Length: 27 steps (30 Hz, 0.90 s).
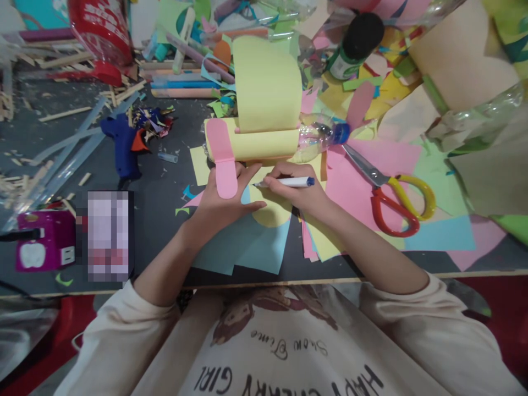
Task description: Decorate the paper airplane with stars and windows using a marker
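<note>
My right hand [295, 184] grips a white pen [297, 181] with a blue end, its tip on a yellow paper piece [272, 213]. My left hand [229, 198] lies with fingers spread at the left of that piece, over blue paper [247, 247]. Just beyond both hands rests a plastic bottle [317, 135] wrapped in yellow paper [264, 146], with a blue cap at its right end. A curved yellow sheet [268, 82] rises from the wrap. One pink rounded strip [226, 170] hangs off the bottle's left end over the back of my left hand.
Scissors [383, 192] lie right of my right hand on pink paper [355, 181]. A blue glue gun [124, 143], a phone [108, 236] and a purple box [45, 241] are at the left. Behind are a red bottle [103, 38], a black-capped bottle [355, 47] and paper scraps.
</note>
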Each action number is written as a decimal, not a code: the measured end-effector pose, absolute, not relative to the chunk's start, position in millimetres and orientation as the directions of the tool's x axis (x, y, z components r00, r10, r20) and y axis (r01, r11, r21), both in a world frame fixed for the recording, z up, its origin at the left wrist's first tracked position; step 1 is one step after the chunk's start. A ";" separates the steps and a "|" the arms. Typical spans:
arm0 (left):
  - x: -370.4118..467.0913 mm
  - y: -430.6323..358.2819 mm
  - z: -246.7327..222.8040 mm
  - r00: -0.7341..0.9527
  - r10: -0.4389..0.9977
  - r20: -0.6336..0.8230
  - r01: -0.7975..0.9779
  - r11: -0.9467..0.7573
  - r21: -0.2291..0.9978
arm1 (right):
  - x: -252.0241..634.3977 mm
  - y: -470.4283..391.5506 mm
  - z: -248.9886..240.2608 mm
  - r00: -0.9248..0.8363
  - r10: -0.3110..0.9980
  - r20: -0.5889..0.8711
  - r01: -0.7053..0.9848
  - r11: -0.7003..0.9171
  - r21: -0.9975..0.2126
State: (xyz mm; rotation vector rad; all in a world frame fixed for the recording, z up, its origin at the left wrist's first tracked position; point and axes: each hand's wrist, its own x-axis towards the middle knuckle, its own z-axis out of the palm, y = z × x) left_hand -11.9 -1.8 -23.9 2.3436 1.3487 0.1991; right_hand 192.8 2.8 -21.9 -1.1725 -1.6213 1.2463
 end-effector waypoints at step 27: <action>-10.5 0.2 -17.9 0.479 0.863 -0.161 0.815 -0.368 0.447 | 203.8 2.3 -16.6 -0.008 0.997 0.077 0.238 0.077 -0.968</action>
